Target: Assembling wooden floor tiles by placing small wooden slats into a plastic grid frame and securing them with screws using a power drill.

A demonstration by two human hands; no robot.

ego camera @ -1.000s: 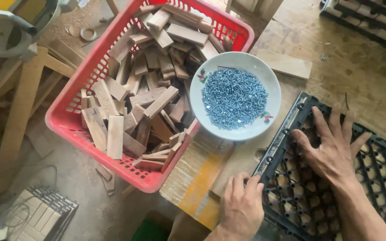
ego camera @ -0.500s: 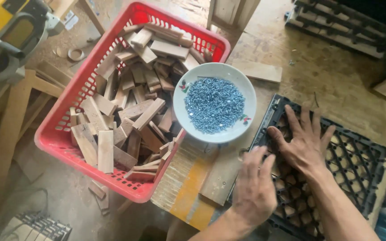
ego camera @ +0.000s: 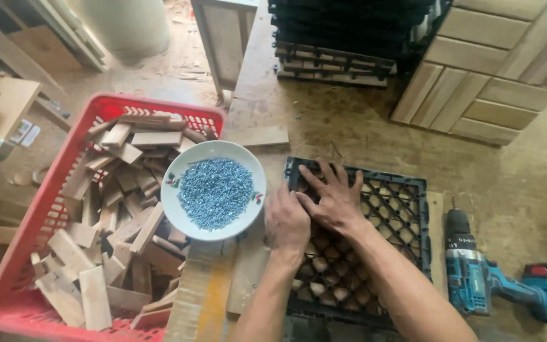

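Observation:
A black plastic grid tile lies flat on the workbench in front of me. My right hand rests palm down on its upper left part, fingers spread. My left hand sits at the tile's left edge, fingers curled over the rim beside the right hand. Just left of my hands stands a white bowl full of small bluish screws, perched on the rim of a red basket.
The red basket holds several short wooden blocks. A teal cordless drill lies on the bench to the right of the tile. Stacks of black grid tiles and finished wooden deck tiles stand at the back.
My view has swung right and up, bringing the drill and the stacked tiles into sight. My left hand has moved up along the tile's left edge, close to my right hand.

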